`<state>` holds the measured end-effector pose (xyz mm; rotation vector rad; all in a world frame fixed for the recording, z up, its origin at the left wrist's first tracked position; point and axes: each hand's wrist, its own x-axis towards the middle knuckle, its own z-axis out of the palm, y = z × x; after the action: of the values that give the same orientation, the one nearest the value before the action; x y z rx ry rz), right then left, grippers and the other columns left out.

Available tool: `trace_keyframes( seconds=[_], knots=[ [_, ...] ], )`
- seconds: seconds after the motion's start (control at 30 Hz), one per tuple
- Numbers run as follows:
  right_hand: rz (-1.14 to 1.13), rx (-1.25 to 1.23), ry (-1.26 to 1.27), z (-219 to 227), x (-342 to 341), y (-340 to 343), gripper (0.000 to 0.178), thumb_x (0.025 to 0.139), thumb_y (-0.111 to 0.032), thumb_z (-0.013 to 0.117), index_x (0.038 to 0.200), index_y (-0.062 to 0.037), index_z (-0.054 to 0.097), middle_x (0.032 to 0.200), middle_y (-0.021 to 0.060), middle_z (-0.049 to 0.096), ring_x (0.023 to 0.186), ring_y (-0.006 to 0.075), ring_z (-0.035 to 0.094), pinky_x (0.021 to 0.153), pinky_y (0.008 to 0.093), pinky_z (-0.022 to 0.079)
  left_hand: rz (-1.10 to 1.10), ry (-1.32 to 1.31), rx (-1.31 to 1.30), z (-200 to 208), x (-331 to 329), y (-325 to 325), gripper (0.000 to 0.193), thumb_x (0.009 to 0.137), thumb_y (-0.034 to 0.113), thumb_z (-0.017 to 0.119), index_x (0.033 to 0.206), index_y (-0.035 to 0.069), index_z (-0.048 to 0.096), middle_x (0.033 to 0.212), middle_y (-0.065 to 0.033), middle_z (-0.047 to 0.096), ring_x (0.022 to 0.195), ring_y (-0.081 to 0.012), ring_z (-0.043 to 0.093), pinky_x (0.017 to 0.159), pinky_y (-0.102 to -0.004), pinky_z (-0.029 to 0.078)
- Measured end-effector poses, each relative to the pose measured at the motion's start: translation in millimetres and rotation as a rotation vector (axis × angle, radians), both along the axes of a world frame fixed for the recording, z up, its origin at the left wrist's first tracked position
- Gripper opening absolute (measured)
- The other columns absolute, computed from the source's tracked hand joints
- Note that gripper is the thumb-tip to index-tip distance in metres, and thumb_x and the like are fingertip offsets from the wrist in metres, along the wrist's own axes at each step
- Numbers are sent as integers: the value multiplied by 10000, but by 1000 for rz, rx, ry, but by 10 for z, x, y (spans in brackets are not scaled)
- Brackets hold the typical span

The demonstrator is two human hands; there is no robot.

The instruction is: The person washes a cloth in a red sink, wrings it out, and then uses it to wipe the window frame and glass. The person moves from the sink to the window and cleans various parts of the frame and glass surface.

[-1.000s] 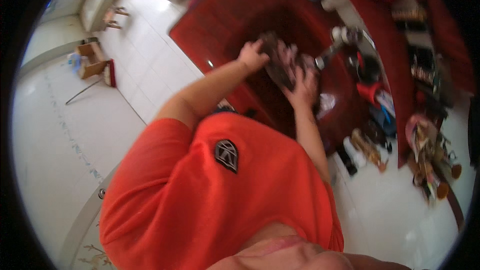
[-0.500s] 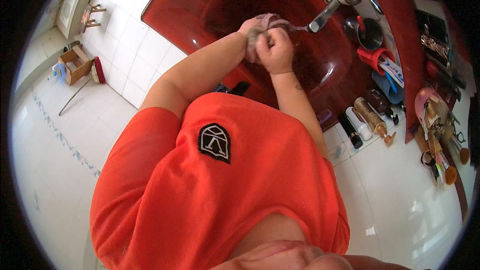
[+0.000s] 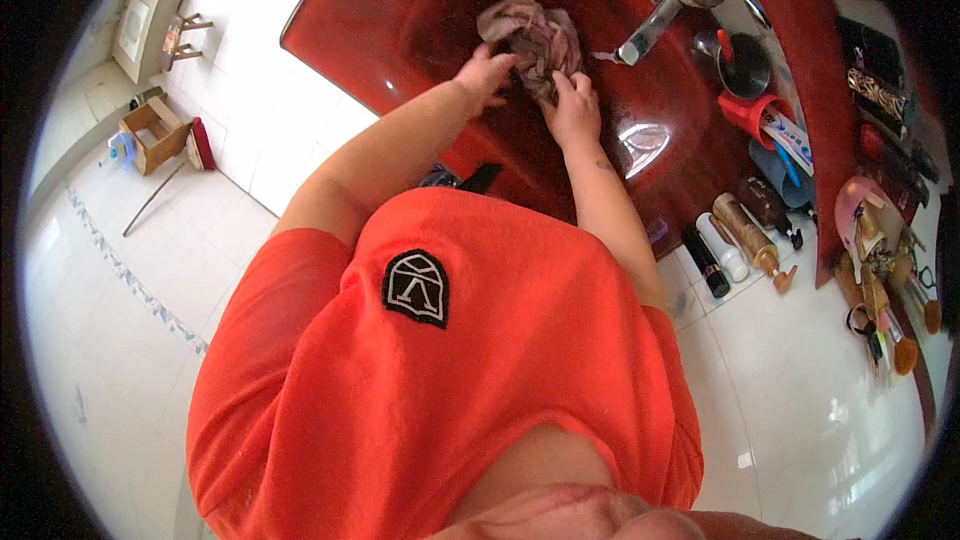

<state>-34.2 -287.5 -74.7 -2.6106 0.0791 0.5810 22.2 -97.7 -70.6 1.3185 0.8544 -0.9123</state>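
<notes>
A crumpled, wet-looking greyish-pink cloth (image 3: 530,32) is spread loosely over the red sink basin (image 3: 430,40). My right hand (image 3: 574,115) has its fingers bent over the cloth's near edge and grips it there. To the left, my left hand (image 3: 486,76) is beside the cloth with its fingers apart, their tips close to its near left edge. The chrome faucet (image 3: 650,30) reaches in from the right, and a thin run of water leaves its spout near the cloth.
Along the sink's right side are a dark metal cup (image 3: 745,65), a red cup (image 3: 745,118) with a toothpaste tube, and several bottles (image 3: 745,230). Makeup brushes (image 3: 890,330) stand farther right. On the left, a cardboard box (image 3: 152,135) and a stool (image 3: 180,37) sit on white tiles.
The cloth was bunched between both hands; now it lies looser and farther into the basin. My left hand has come off it and opened, while my right hand has moved slightly right and nearer.
</notes>
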Motion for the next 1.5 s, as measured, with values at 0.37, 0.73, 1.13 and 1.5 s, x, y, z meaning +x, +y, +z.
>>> trace_keyframes(
  seconds=[0.37,0.73,1.13,1.5],
  knots=[
    [-410,967,-122,750,219,390,206,962,-170,595,1005,16,674,899,48,685,844,137,596,795,303,491,296,90,-557,374,170,-311,511,984,478,477,1354,137,567,1379,-103,584,1253,-282,544,1103,-434,398],
    [-358,90,-450,97,209,-371,627,872,-405,701,1365,-64,520,1400,255,487,1230,462,500,1008,513,445,-32,-279,171,412,267,58,697,883,405,650,1481,122,430,1440,-152,504,1292,-302,486,1030,-459,418],
    [-10,918,-299,1162,243,621,219,782,-233,782,862,-57,680,893,144,648,841,339,649,759,390,533,31,-283,-826,69,241,47,559,966,499,549,1335,80,573,1443,-155,502,1326,-257,498,1159,-458,368],
    [-310,73,-216,218,479,-315,357,877,-399,690,1124,-142,671,1275,177,618,1031,404,634,826,491,527,9,-254,-72,551,246,-203,508,914,311,638,1328,31,550,1203,-126,648,1118,-257,606,929,-414,507]
  ],
)
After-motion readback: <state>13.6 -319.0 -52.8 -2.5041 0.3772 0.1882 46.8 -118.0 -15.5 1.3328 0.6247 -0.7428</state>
